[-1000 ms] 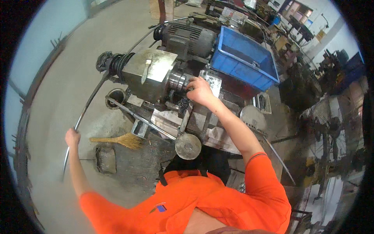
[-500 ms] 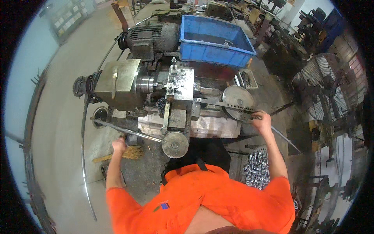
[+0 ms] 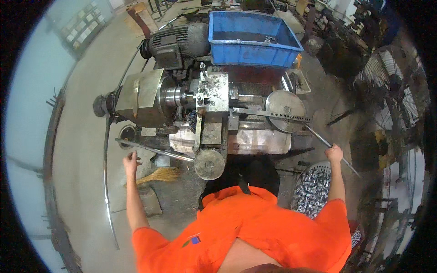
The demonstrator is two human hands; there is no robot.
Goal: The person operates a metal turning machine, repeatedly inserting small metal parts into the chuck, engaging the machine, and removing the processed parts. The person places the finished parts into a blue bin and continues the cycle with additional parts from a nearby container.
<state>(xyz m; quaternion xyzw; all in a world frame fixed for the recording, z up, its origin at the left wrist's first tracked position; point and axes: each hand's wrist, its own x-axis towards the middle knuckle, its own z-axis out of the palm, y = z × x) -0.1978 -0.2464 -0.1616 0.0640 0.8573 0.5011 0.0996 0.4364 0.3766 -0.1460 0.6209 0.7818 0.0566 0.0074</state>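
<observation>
Clasping a slim, shiny metal rod (image 3: 319, 137) is the right hand (image 3: 334, 154).

Your right hand (image 3: 334, 153) is now gripping the slanting steel rod (image 3: 321, 136), no longer reaching in beside the chuck (image 3: 173, 97) or touching the perforated bar (image 3: 273, 114). Your left hand (image 3: 131, 164), which was grasping the long thin bar (image 3: 106, 168), is now hovering near the lever (image 3: 157, 151), seemingly empty, though its fingers are small here. More of the basket of metal parts (image 3: 312, 193) is showing.
</observation>
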